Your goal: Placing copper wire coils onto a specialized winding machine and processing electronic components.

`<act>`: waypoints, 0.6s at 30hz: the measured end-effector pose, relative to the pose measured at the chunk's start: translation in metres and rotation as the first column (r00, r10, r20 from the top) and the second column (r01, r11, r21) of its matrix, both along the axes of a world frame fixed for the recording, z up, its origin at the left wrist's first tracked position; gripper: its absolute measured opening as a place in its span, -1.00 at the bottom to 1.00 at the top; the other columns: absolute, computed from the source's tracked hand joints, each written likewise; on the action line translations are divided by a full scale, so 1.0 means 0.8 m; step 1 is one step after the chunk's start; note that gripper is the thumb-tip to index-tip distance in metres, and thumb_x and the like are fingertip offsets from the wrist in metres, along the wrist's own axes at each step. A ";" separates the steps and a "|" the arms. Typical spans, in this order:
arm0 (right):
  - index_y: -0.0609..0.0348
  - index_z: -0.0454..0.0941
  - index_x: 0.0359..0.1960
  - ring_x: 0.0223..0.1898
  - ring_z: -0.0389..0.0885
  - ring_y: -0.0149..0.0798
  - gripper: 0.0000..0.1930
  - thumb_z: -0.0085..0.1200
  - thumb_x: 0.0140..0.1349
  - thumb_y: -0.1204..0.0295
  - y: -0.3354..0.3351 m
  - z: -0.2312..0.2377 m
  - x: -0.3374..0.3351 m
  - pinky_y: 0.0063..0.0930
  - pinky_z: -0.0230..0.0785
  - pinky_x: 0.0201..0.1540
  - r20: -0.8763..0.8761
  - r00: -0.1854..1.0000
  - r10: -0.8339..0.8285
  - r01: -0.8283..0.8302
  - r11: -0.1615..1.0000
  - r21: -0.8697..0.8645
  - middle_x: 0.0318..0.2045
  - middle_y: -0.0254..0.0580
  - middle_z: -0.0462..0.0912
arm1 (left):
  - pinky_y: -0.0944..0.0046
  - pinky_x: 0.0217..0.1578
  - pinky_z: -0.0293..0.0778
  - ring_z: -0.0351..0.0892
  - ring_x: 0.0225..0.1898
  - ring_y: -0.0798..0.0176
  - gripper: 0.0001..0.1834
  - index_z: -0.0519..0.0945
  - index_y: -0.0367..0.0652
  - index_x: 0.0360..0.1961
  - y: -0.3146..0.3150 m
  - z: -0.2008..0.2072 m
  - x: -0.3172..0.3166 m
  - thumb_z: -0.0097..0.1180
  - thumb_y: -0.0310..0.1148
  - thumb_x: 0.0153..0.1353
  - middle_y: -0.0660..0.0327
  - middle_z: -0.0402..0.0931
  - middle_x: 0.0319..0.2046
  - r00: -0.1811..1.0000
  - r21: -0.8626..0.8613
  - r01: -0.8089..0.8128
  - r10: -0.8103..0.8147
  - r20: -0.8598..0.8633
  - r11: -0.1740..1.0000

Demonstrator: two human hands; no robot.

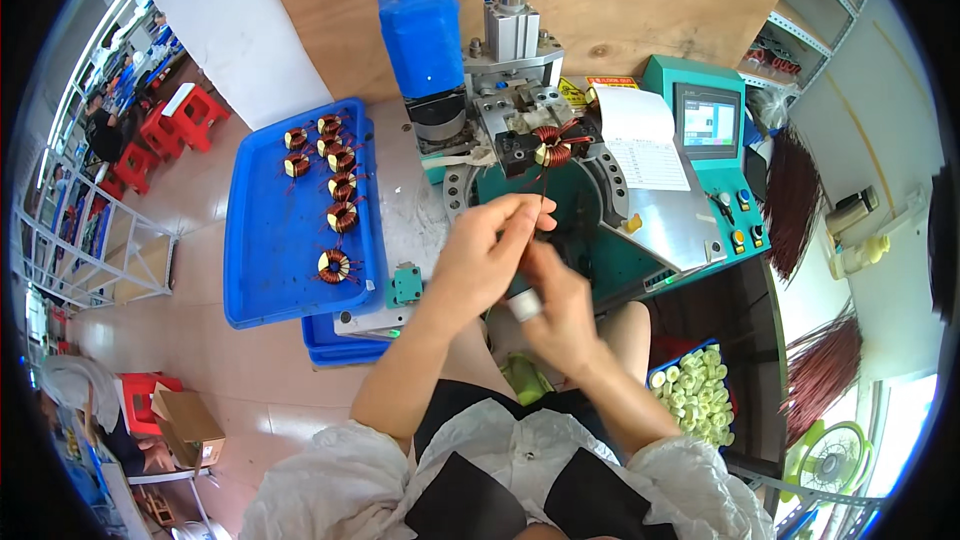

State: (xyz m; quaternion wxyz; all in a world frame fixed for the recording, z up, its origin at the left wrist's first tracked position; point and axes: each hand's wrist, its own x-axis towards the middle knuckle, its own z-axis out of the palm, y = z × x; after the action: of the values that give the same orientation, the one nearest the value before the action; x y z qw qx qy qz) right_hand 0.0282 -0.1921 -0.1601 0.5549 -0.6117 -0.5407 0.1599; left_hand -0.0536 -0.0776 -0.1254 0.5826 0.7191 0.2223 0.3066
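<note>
A ring-shaped coil (551, 148), wound with dark red copper wire around a pale core, sits in the clamp of a winding machine (515, 85) in front of me. From it a thin copper wire (544, 183) runs down toward my fingers. My left hand (488, 258) is closed in a pinch on this wire, just below the coil. Close beneath it, my right hand (560, 308) is closed with its fingers curled against the left fingertips. It is slightly blurred, and what it grips is hidden. A white wrap (524, 305) circles one of its digits.
Left stands a blue tray (275, 260) with several wound coils (334, 265). A green control panel (742, 190) with a screen is at right. Below it are a bin of pale rings (695, 395) and hanging bundles of copper wire (825, 370). A green fan (828, 460) stands lower right.
</note>
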 end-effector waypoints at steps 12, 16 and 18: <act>0.22 0.70 -0.50 -0.45 0.63 0.12 -0.86 0.07 -0.01 0.49 0.133 0.188 0.185 -0.10 0.47 -0.30 0.682 0.726 -0.089 0.194 0.978 -0.080 -0.55 0.06 0.64 | 0.05 0.01 0.49 0.61 -0.02 -0.02 -0.31 0.49 -0.19 0.15 0.034 0.043 0.052 0.49 -0.38 -0.06 0.06 0.66 -0.07 0.938 0.683 -0.280 0.343 0.045 0.675; 0.17 0.72 -0.44 -0.42 0.63 0.04 -0.87 0.14 -0.03 0.53 0.138 0.194 0.186 -0.11 0.47 -0.29 0.874 0.475 -0.101 -0.019 0.992 0.125 -0.47 -0.06 0.67 | 0.04 -0.05 0.51 0.61 -0.04 -0.04 -0.31 0.48 -0.16 0.13 0.033 0.042 0.052 0.49 -0.37 -0.07 0.08 0.68 -0.11 0.928 0.674 -0.285 0.371 0.017 0.682; 0.15 0.73 -0.40 -0.40 0.63 0.04 -0.84 0.16 -0.04 0.56 0.130 0.190 0.191 -0.09 0.47 -0.28 0.900 0.383 -0.209 -0.132 0.952 0.278 -0.44 -0.09 0.68 | 0.04 -0.06 0.51 0.61 -0.04 -0.04 -0.31 0.48 -0.16 0.13 0.035 0.040 0.052 0.50 -0.37 -0.07 0.08 0.68 -0.12 0.929 0.662 -0.292 0.370 0.024 0.690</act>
State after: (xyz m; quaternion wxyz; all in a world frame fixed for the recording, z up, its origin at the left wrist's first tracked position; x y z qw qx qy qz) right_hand 0.1810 -0.0883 -0.0084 0.2511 -0.5159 -0.7600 -0.3052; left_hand -0.0117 -0.0496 -0.0932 0.2156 0.8405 0.2591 0.4241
